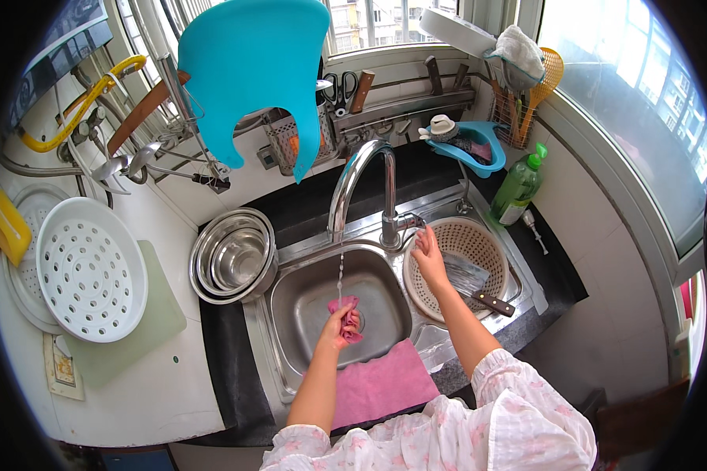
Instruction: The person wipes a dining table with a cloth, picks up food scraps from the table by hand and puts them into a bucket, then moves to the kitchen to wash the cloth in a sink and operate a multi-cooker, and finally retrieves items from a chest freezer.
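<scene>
My left hand (334, 331) grips a crumpled pink cloth (351, 335) low over the stainless steel sink basin (294, 306). A thin, broken stream of water (340, 274) runs onto the cloth from the chrome gooseneck faucet (353, 171). At the end of the faucet's lever (411, 220) are the fingertips of my right hand (430, 259); whether they grip it is unclear. Below that hand, a beige plastic colander (410, 279) holds a cleaver (468, 274), its wooden handle (495, 303) over the rim. A second pink cloth (383, 382) lies flat across the sink's front edge.
Nested steel bowls (235, 259) stand left of the sink, near a white perforated steamer plate (91, 271). A green pump bottle (517, 188) and a blue basin (480, 144) sit behind on the right. A turquoise plastic sheet (253, 65) hangs above the faucet's left.
</scene>
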Demonstrator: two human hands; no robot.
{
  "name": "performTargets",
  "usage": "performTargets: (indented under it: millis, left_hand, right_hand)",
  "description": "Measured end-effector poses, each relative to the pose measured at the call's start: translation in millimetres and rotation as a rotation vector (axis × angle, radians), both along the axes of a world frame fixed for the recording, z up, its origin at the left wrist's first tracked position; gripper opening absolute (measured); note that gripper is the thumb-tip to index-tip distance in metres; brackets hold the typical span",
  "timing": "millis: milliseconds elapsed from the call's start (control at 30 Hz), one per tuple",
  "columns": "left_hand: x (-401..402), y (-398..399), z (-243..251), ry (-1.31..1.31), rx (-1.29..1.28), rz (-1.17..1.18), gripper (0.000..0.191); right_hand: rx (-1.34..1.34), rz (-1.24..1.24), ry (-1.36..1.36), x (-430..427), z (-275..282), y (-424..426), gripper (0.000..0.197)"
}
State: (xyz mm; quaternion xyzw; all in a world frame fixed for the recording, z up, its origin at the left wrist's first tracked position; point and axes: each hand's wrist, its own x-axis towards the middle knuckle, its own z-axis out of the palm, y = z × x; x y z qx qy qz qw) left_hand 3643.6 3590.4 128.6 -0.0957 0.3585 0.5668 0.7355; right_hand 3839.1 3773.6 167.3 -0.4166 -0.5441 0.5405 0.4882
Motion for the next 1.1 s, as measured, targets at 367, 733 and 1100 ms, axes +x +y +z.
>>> performTargets:
  millis: [367, 733, 1100]
  left_hand:
    - [3.4, 7.0, 78.8, 0.319, 0.197, -0.685, 0.020]
    - [-14.2, -10.2, 30.9, 2.431, 0.128, -0.898, 0.031]
    - [-38.4, -36.9, 33.3, 1.361, -0.046, -0.540, 0.028]
  right_hand:
    - [1.300, 0.487, -0.876, -36.5, 47.2, -79.0, 0.068]
    - [0.196, 1.178, -0.849, -96.2, -8.4, -80.4, 0.015]
    - [0.733, 0.729, -0.931, -55.1, -3.6, -110.7, 0.073]
